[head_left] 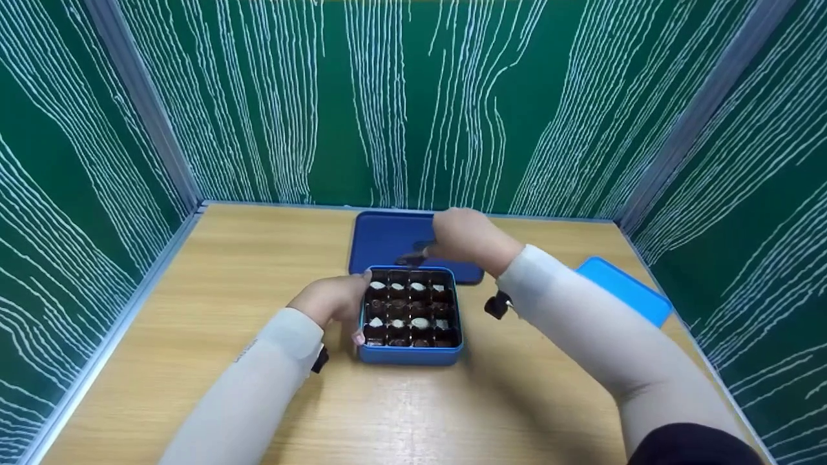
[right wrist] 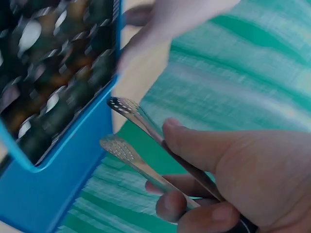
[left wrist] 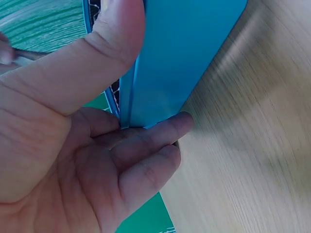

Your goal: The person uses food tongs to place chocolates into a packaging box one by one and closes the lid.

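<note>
A blue box (head_left: 410, 356) stands near the table's middle, divided into small compartments holding rows of dark and white chocolates (head_left: 420, 323). Spanning its left side, my left hand (head_left: 336, 298) grips it, thumb at the near end and fingers at the far corner. In the left wrist view, the thumb lies along the blue wall. My right hand (head_left: 466, 236) holds metal tongs (right wrist: 155, 135) just beyond the far rim. Their perforated tips stand apart with nothing between them, beside the box in the right wrist view.
Behind the box lies a dark blue tray (head_left: 387, 236), partly covered by my right hand. A bright blue lid-like panel (head_left: 623, 290) rests at the right, partly behind my forearm. Green walls with white lines (head_left: 336, 116) enclose the wooden table (head_left: 258, 258).
</note>
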A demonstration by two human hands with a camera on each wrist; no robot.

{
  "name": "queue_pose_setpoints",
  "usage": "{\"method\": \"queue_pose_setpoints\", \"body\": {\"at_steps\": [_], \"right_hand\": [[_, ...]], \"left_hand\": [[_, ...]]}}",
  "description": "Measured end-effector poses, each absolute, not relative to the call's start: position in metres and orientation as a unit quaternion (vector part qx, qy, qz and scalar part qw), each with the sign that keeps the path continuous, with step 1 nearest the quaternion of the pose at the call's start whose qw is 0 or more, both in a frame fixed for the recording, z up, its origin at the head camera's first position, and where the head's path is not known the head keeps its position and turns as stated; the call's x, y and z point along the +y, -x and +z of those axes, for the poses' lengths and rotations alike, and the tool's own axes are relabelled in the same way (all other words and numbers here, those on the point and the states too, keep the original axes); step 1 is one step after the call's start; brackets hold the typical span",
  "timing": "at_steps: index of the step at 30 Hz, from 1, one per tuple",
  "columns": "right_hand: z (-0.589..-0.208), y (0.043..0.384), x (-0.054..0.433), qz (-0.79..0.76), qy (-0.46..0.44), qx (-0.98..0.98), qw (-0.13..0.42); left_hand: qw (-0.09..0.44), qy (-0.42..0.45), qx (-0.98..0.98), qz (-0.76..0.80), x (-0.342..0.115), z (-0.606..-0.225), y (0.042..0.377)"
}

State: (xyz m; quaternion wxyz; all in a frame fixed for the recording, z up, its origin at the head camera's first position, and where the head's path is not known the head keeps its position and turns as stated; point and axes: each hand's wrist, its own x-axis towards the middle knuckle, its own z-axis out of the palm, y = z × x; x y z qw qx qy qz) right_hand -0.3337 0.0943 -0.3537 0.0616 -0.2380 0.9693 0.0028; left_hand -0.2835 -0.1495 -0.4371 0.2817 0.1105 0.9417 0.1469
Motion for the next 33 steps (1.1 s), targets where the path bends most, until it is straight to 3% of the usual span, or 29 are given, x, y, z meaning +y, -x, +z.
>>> {"method": "queue_pose_setpoints", "body": {"at_steps": [7,13,22,33], "right_hand": [[-0.399,0.375,0.093,-0.041,0.189,0.979,0.063],[-0.420,0.387,0.081,-0.050,0.179,0.979,0.079],[-0.423,0.394,0.103,-0.034,0.177,0.983,0.038],[-0.401,0.395,0.145,-0.012,0.123,0.989,0.076]], "left_hand": [[0.283,-0.108,0.941,0.150,-0.150,-0.439,0.282],[0.287,-0.101,0.940,0.156,-0.149,-0.436,0.280],[0.283,-0.113,0.938,0.163,-0.151,-0.441,0.285],[0.289,-0.097,0.939,0.160,-0.151,-0.438,0.285]]}}
